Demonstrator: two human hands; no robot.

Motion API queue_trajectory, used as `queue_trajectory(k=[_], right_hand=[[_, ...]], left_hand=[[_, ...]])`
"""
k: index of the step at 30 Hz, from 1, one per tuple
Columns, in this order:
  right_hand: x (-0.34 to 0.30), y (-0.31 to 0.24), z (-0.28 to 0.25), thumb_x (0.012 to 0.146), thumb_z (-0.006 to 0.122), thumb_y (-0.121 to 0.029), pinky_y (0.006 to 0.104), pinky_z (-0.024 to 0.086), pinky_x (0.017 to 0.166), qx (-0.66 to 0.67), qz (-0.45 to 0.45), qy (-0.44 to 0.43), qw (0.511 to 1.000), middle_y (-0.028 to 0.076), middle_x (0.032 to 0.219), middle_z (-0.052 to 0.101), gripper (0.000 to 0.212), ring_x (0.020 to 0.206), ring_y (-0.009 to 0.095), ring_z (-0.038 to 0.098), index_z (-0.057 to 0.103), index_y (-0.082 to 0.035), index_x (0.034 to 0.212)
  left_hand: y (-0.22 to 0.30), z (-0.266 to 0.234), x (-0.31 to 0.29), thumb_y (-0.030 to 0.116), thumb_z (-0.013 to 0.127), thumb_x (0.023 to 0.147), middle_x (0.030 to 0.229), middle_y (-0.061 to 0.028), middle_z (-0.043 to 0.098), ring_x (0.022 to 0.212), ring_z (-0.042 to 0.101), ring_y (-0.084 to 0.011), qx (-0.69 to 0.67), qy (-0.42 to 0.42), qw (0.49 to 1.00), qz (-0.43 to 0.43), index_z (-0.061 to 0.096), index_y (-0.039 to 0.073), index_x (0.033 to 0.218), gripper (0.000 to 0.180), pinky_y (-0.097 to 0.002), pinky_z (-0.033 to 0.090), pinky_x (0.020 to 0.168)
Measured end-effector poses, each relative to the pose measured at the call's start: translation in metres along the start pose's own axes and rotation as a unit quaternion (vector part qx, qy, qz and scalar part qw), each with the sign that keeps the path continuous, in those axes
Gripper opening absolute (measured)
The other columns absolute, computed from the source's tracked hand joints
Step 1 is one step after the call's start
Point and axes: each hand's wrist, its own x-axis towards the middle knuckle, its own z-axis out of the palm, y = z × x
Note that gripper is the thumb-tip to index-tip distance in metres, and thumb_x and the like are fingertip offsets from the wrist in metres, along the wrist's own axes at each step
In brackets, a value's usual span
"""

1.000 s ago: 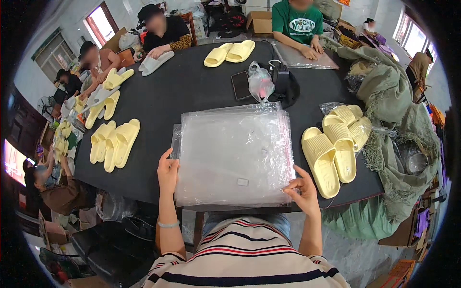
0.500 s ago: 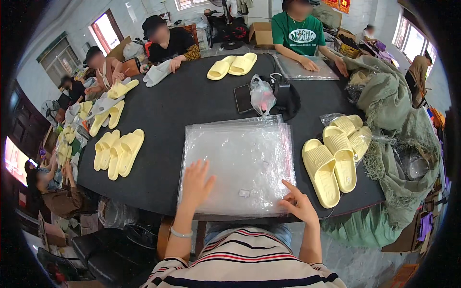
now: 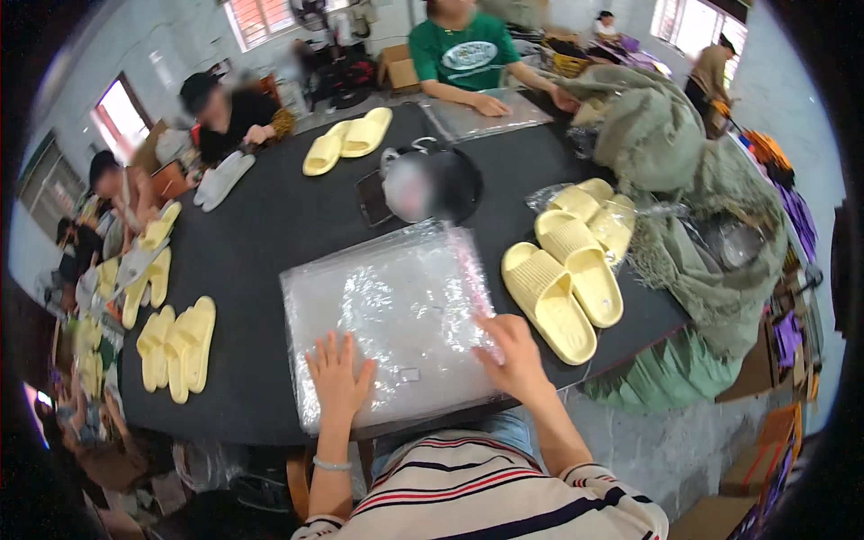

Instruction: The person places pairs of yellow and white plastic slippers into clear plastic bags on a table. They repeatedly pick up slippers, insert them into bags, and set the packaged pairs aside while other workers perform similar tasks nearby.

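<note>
Dark and broad, the tabletop (image 3: 238, 261) is set in a busy workroom and shared by several people. At its near edge, a stack of clear plastic film (image 3: 396, 310) is laid flat in front of the striped shirt (image 3: 450, 486), presumably so that both sides can be reached at once. On the near left part of the stack, the left hand (image 3: 340, 376) is laid palm down with fingers spread, as if the slippery layers were being steadied. At the right edge, the right hand (image 3: 511, 355) is held with thumb and forefinger apart; because of motion blur, whether any film is touched there cannot be told. Just beyond it, a group of yellow slippers (image 3: 562, 301) is kept to the right, probably close by yet clear of the film. Two yellow pairs (image 3: 184, 351) are lined up at the left. Farther off, a phone (image 3: 372, 200) is left near the middle, and across the tabletop more film is touched by a person in green (image 3: 463, 54).

Compared with a second ago, the left hand has been shifted from the stack's left edge onto its top, and the right hand has been brought higher along the right side. The slippers have been left as they lay, while the view has been swung, so everything appears farther left.
</note>
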Motion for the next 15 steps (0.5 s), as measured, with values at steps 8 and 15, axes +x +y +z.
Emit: queue_trajectory(k=[8, 15], right_hand=[[-0.009, 0.0, 0.042, 0.088, 0.065, -0.033, 0.048, 0.033, 0.109, -0.165, -0.047, -0.271, 0.947, 0.013, 0.139, 0.049, 0.049, 0.13, 0.03, 0.046, 0.055, -0.017, 0.132], [0.005, 0.032, -0.033, 0.084, 0.069, -0.019, 0.0448, 0.037, 0.105, -0.021, 0.074, -0.045, 0.996, 0.018, 0.136, 0.05, 0.039, 0.125, 0.038, 0.047, 0.062, -0.014, 0.122]], left_hand=[[0.005, -0.002, 0.005, 0.049, 0.052, 0.09, 0.15, -0.0253, 0.032, 0.139, 0.025, -0.0453, -0.016, -0.014, 1.0, -0.006, 0.04, 0.009, 0.145, 0.069, -0.0586, 0.007, 0.115], [0.003, -0.005, 0.003, 0.047, 0.053, 0.09, 0.149, -0.0269, 0.031, 0.139, 0.024, -0.0461, -0.028, -0.022, 0.999, -0.013, 0.038, 0.007, 0.145, 0.07, -0.0589, 0.006, 0.115]])
